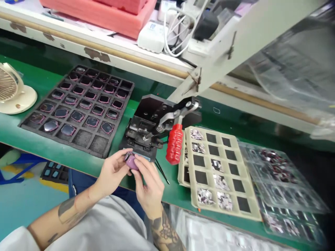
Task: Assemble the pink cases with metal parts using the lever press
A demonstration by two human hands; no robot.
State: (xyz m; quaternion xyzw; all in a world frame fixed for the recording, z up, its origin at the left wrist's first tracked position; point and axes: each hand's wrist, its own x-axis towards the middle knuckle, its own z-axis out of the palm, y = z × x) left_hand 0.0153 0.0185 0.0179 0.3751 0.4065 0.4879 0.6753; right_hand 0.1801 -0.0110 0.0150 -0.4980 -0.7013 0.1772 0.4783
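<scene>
A small purple watch case (133, 163) with a dark edge is held between both my hands, just over the front edge of the green bench. My left hand (112, 172) pinches its left side with thumb and fingers. My right hand (149, 181) is closed on its right side, the fingers lying over the purple face. Right behind my hands stands a black toggle clamp fixture (145, 127) with a red handle (174, 144). A pair of dark tweezers (162, 171) lies beside my right hand.
To the left is a black foam tray (104, 140) with rows of purple-rimmed watch cases. On the right are a cream compartment tray (193, 188) with small parts and clear plastic trays (282, 188). A cream fan (24, 99) stands far left. A white shelf (125, 52) runs overhead.
</scene>
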